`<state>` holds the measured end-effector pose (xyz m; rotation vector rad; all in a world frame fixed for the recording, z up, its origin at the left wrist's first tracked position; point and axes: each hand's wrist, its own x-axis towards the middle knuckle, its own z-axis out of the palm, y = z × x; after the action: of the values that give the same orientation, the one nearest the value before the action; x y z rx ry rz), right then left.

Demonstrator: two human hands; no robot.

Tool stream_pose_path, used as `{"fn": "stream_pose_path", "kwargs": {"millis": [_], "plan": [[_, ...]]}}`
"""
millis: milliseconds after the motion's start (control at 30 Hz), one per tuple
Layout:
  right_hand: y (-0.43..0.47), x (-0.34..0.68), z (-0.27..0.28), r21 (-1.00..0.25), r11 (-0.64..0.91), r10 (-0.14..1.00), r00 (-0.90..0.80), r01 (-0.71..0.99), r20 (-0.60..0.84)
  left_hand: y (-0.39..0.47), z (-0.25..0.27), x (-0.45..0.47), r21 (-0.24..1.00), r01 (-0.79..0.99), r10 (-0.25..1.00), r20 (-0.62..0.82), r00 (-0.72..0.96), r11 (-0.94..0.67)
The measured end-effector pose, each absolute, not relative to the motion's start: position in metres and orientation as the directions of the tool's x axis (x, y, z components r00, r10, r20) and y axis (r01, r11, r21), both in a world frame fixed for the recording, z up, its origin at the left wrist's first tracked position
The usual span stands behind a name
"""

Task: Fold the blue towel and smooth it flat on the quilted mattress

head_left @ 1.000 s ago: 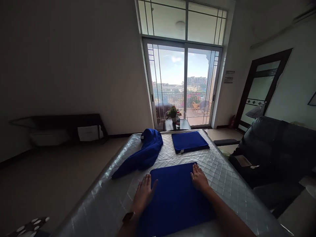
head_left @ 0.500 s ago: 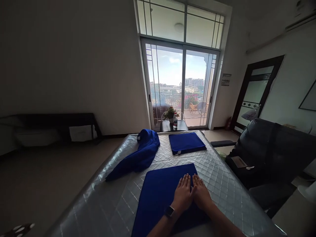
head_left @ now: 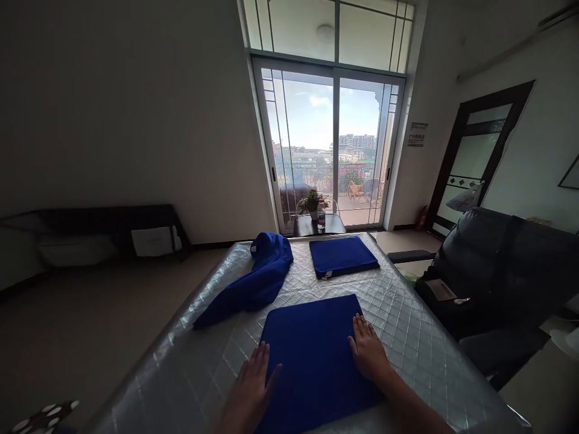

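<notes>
A flat blue folded cloth (head_left: 316, 361) lies close to me on a silver quilted surface. At its left edge is my left hand (head_left: 253, 383), fingers stretched out and thumb apart, over the cloth's border. My right hand (head_left: 368, 349) rests flat on the right edge, also with extended fingers and a spread thumb. Neither hand grips anything. Farther off, a second folded blue cloth (head_left: 344, 255) with a white tag lies at the back right. A crumpled blue cloth (head_left: 253, 283) is heaped at the back left.
The quilted cover (head_left: 176, 386) drapes over the table's sides. Beyond it a small dark table (head_left: 335, 224) holds a potted plant (head_left: 312, 200) and a bottle (head_left: 321, 216). A black armchair (head_left: 502, 271) stands at the right, and a dark bench (head_left: 108, 220) by the left wall.
My hands have parted from the middle right of the near cloth. The left hand has moved across to the left edge; the right has shifted slightly to the right edge.
</notes>
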<state>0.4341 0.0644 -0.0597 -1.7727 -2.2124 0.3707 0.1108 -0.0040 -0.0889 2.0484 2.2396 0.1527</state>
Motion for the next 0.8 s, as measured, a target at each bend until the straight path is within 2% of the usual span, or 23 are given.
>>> {"fn": "stream_pose_path", "kwargs": {"millis": [100, 233, 333, 433, 533, 667, 800], "plan": [[0.057, 0.435, -0.054, -0.365, 0.213, 0.977, -0.204, 0.907, 0.063, -0.013, -0.094, 0.095, 0.163, 0.976, 0.990, -0.016, -0.141, 0.142], [0.031, 0.439, -0.058, -0.359, 0.224, 0.975, -0.205, 0.906, 0.090, -0.012, -0.093, 0.120, 0.188, 0.980, 0.995, 0.053, -0.081, 0.070], [0.010, 0.445, -0.067, -0.357, 0.219, 0.976, -0.207, 0.908, 0.074, -0.007, -0.079, 0.175, 0.223, 0.966, 0.983, 0.156, 0.097, -0.130], [-0.003, 0.452, -0.075, -0.345, 0.222, 0.975, -0.213, 0.912, 0.065, 0.000, -0.062, 0.241, 0.217, 0.886, 0.892, 0.299, 0.340, -0.411], [-0.005, 0.459, -0.079, -0.334, 0.234, 0.972, -0.218, 0.913, 0.084, 0.008, -0.054, 0.286, 0.192, 0.809, 0.809, 0.349, 0.473, -0.556], [-0.003, 0.464, -0.079, -0.349, 0.241, 0.971, -0.228, 0.906, 0.077, 0.011, -0.059, 0.281, 0.201, 0.843, 0.857, 0.259, 0.445, -0.499], [-0.004, 0.463, -0.073, -0.377, 0.199, 0.978, -0.208, 0.905, 0.015, -0.001, -0.072, 0.220, 0.204, 0.934, 0.955, 0.098, 0.279, -0.293]]}}
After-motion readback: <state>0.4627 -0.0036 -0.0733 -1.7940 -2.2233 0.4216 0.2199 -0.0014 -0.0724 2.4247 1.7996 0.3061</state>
